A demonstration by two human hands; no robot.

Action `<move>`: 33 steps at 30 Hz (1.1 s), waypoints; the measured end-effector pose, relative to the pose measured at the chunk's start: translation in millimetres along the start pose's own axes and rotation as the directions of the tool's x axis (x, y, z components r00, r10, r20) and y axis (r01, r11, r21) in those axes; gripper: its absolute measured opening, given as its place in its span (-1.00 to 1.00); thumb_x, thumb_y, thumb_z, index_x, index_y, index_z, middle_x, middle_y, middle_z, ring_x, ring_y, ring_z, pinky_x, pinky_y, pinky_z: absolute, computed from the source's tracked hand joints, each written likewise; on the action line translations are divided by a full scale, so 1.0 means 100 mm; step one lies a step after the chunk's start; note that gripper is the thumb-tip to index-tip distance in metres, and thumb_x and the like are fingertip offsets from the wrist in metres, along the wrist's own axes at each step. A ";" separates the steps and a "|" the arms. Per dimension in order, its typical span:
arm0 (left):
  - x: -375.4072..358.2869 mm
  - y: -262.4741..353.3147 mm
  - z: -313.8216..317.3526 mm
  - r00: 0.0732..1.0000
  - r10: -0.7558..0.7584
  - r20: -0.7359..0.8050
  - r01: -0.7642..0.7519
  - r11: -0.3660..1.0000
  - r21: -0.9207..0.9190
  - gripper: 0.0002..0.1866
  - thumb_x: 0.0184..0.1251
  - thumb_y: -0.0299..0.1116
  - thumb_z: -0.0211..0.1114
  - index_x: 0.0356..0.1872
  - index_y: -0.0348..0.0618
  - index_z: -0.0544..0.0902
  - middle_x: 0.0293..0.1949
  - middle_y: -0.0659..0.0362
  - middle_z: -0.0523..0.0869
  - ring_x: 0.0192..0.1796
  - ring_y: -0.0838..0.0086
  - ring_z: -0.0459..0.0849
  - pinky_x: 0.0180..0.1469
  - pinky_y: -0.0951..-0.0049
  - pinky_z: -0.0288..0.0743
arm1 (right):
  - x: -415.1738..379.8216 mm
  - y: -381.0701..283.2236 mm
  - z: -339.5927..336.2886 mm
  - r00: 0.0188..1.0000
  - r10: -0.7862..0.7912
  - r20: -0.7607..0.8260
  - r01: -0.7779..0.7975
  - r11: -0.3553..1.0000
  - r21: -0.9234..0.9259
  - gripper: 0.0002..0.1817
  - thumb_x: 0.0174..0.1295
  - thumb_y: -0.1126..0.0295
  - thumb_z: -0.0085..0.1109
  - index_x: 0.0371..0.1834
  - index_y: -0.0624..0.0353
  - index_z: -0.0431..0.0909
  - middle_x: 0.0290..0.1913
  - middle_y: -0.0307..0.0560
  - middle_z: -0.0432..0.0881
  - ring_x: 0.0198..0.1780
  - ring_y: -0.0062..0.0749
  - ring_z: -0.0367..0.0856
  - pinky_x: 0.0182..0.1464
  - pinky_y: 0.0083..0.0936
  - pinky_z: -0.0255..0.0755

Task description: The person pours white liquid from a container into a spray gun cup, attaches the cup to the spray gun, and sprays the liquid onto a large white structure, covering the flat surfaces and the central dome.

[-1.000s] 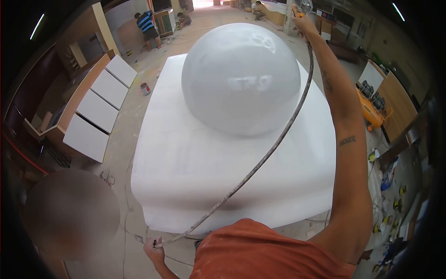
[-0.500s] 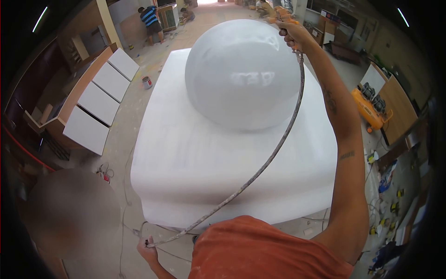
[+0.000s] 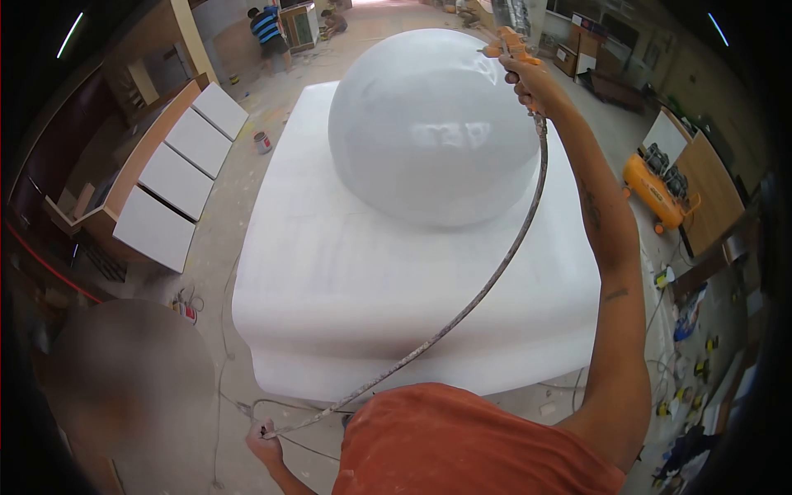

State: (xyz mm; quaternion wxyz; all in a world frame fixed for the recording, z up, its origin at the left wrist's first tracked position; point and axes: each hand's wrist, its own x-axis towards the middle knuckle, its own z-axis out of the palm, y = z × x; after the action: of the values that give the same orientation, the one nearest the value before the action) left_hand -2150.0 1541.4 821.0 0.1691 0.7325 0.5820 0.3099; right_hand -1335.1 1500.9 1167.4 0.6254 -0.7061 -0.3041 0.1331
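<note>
My right hand (image 3: pixel 528 81) is wrapped round an orange spray gun (image 3: pixel 510 43), held at the upper right side of a big glossy white dome (image 3: pixel 421 140). The gun's nozzle points left, across the dome's top. From the gun's base a paint-spattered hose (image 3: pixel 487 289) curves down in front of the white piece to my left hand (image 3: pixel 264 441), whose fingers are closed on it at the lower left. Beneath the dome spreads a broad white base (image 3: pixel 371 297) with rounded edges.
White panels (image 3: pixel 177 153) lean on a wooden frame at left. A paint can (image 3: pixel 262 143) stands on the floor. An orange air compressor (image 3: pixel 656 194) is at right. A person in a striped shirt (image 3: pixel 264 31) works at the back. Cables and bottles lie on the floor.
My right hand and the spray gun have shifted slightly right and down, and the hose's upper end has moved with them. My left hand stays nearly in place.
</note>
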 end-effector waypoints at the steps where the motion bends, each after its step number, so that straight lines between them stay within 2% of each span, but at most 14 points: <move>1: 0.02 -0.02 0.03 1.000 0.005 0.004 -0.005 1.000 -0.001 -0.72 0.33 -0.35 0.39 -0.48 -0.37 0.62 -0.63 0.03 0.49 -0.57 0.32 0.39 -0.46 0.26 0.25 | 0.00 0.03 -0.07 0.998 0.019 -0.056 -0.020 1.000 -0.019 -0.74 0.42 0.16 0.25 -0.15 0.11 0.49 -0.49 -0.37 0.41 -0.68 -0.80 0.13 -0.73 -0.73 0.02; 5: 0.08 -0.11 0.16 0.999 0.008 0.054 -0.009 1.000 0.013 -0.68 0.30 -0.34 0.43 -0.53 -0.36 0.56 -0.63 0.02 0.45 -0.57 0.26 0.36 -0.46 0.22 0.24 | 0.06 0.23 -0.37 0.986 0.005 -0.169 -0.021 0.996 -0.092 -0.73 0.42 0.14 0.25 -0.18 0.10 0.52 -0.49 -0.38 0.41 -0.66 -0.77 0.17 -0.71 -0.68 0.05; 7: 0.11 -0.14 0.23 0.997 0.040 0.064 -0.040 0.999 0.005 -0.66 0.29 -0.34 0.44 -0.54 -0.36 0.54 -0.63 0.02 0.43 -0.57 0.24 0.35 -0.46 0.21 0.23 | 0.08 0.24 -0.49 0.967 -0.010 -0.255 -0.051 0.971 -0.232 -0.71 0.41 0.10 0.24 -0.23 0.11 0.55 -0.50 -0.36 0.42 -0.66 -0.71 0.20 -0.68 -0.60 0.12; 8: 0.11 -0.17 0.25 0.996 0.047 0.074 -0.047 0.999 0.006 -0.65 0.29 -0.33 0.44 -0.55 -0.35 0.53 -0.63 0.02 0.41 -0.57 0.22 0.35 -0.46 0.20 0.23 | 0.17 0.31 -0.57 0.964 -0.009 -0.264 -0.055 0.971 -0.232 -0.71 0.41 0.10 0.24 -0.23 0.11 0.55 -0.50 -0.36 0.42 -0.66 -0.71 0.20 -0.68 -0.60 0.12; 10: 0.09 -0.17 0.26 0.995 0.055 0.088 -0.056 0.998 0.008 -0.63 0.28 -0.32 0.45 -0.56 -0.35 0.51 -0.63 0.01 0.40 -0.57 0.20 0.34 -0.46 0.19 0.22 | 0.38 0.51 -0.71 0.931 -0.089 -0.354 -0.084 0.892 -0.444 -0.69 0.40 0.08 0.24 -0.24 0.13 0.57 -0.50 -0.33 0.45 -0.65 -0.68 0.24 -0.65 -0.53 0.18; 14: 0.06 0.13 0.26 0.995 0.083 0.050 -0.080 0.995 -0.052 -0.64 0.29 -0.32 0.45 -0.55 -0.34 0.52 -0.62 0.01 0.43 -0.57 0.21 0.33 -0.47 0.19 0.21 | 0.29 0.51 -0.62 0.911 -0.167 -0.377 -0.103 0.793 -0.601 -0.69 0.40 0.10 0.26 -0.28 0.13 0.57 -0.53 -0.33 0.44 -0.65 -0.65 0.26 -0.61 -0.48 0.22; 16: 0.04 0.15 0.23 0.996 0.085 0.024 -0.084 0.995 -0.052 -0.65 0.30 -0.32 0.44 -0.54 -0.34 0.53 -0.62 0.01 0.45 -0.57 0.22 0.33 -0.47 0.19 0.21 | 0.22 0.54 -0.52 0.944 -0.149 -0.295 0.029 0.927 -0.374 -0.65 0.32 0.09 0.30 -0.31 0.20 0.58 -0.57 -0.27 0.47 -0.66 -0.57 0.35 -0.67 -0.47 0.19; 17: -0.03 0.03 0.21 0.997 0.073 0.017 -0.072 0.996 -0.046 -0.66 0.32 -0.33 0.42 -0.54 -0.35 0.54 -0.63 0.02 0.45 -0.57 0.24 0.34 -0.46 0.20 0.21 | 0.09 0.51 -0.44 0.946 -0.146 -0.289 0.030 0.928 -0.371 -0.65 0.32 0.09 0.30 -0.31 0.20 0.58 -0.57 -0.27 0.47 -0.66 -0.57 0.35 -0.67 -0.47 0.19; 19: -0.22 0.07 0.15 0.998 0.057 0.007 -0.056 0.998 -0.040 -0.67 0.33 -0.34 0.41 -0.53 -0.35 0.54 -0.63 0.03 0.46 -0.56 0.26 0.34 -0.46 0.22 0.22 | -0.30 0.33 -0.39 0.986 -0.022 -0.167 0.001 0.992 -0.128 -0.67 0.35 0.10 0.29 -0.26 0.17 0.56 -0.56 -0.32 0.43 -0.67 -0.65 0.27 -0.69 -0.56 0.14; 21: -0.27 0.16 0.00 0.999 -0.020 0.041 0.020 1.000 0.015 -0.67 0.36 -0.35 0.37 -0.53 -0.35 0.53 -0.64 0.06 0.44 -0.56 0.32 0.34 -0.46 0.24 0.22 | -0.57 0.22 -0.23 0.994 0.024 -0.106 -0.035 0.994 -0.102 -0.69 0.39 0.11 0.26 -0.29 0.13 0.52 -0.55 -0.36 0.41 -0.69 -0.74 0.21 -0.71 -0.65 0.08; 23: -0.31 0.01 -0.02 1.000 -0.002 0.009 0.002 1.000 0.006 -0.66 0.38 -0.35 0.35 -0.54 -0.35 0.52 -0.65 0.07 0.43 -0.56 0.34 0.33 -0.47 0.25 0.20 | -0.77 0.10 -0.09 0.997 0.067 -0.046 -0.070 0.995 -0.075 -0.70 0.44 0.12 0.23 -0.31 0.10 0.48 -0.53 -0.41 0.39 -0.71 -0.83 0.15 -0.74 -0.73 0.02; 26: -0.31 -0.06 -0.10 1.000 0.015 -0.020 -0.015 1.000 0.012 -0.65 0.40 -0.34 0.33 -0.54 -0.35 0.51 -0.65 0.08 0.40 -0.56 0.36 0.30 -0.48 0.26 0.17 | -0.91 0.05 -0.01 0.988 0.038 0.148 -0.064 0.983 0.175 -0.75 0.44 0.17 0.23 -0.27 0.06 0.45 -0.54 -0.43 0.38 -0.72 -0.89 0.11 -0.76 -0.77 0.05; 29: -0.25 -0.06 -0.12 1.000 0.010 -0.016 -0.010 0.999 0.041 -0.65 0.41 -0.34 0.32 -0.54 -0.34 0.50 -0.64 0.09 0.40 -0.56 0.37 0.29 -0.48 0.27 0.16 | -1.00 0.06 0.04 0.981 0.042 0.188 -0.091 0.961 0.260 -0.76 0.44 0.18 0.24 -0.26 0.06 0.45 -0.53 -0.43 0.39 -0.72 -0.89 0.12 -0.76 -0.77 0.04; 33: -0.21 -0.10 -0.08 0.999 0.046 -0.007 -0.046 0.999 0.024 -0.67 0.40 -0.36 0.33 -0.54 -0.34 0.53 -0.64 0.08 0.41 -0.56 0.37 0.29 -0.48 0.28 0.17 | -1.02 0.27 -0.08 0.989 0.040 0.143 -0.069 0.977 0.203 -0.76 0.43 0.18 0.25 -0.24 0.06 0.47 -0.52 -0.42 0.41 -0.72 -0.88 0.12 -0.75 -0.78 0.05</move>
State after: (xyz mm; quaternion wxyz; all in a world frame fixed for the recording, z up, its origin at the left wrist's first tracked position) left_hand -2165.6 1523.0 815.2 0.1510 0.7464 0.5693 0.3097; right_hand -1402.9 1433.1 1123.1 0.6694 -0.6342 -0.3114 0.2297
